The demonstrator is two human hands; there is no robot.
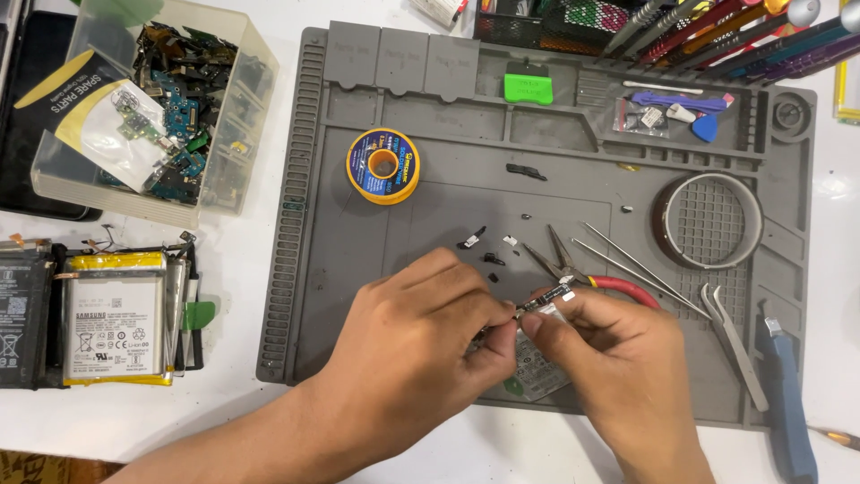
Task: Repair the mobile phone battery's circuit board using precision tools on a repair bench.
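White desk (251, 421), grey work mat (358, 242) on top. Left hand (421, 332) and right hand (618, 350) both pinch one small circuit strip (545, 300) over the mat's front edge. Red-handled pliers (573, 269), tweezers (735, 332) just right; solder spool (383, 166) behind.

The work mat (358, 260) is plain grey, ribbed along its left edge and gridded inside the ring (712, 220) at the right. On it sits a yellow spool (383, 166) with a blue label, a bright green block (528, 88), and pliers (596, 276) with red handles beside silver tweezers (735, 341). The clear bin (152, 108) holds green and blue circuit scraps. The battery pack (116, 327) is silver-white, edged in yellow tape. A blue pick (706, 128) lies up top.
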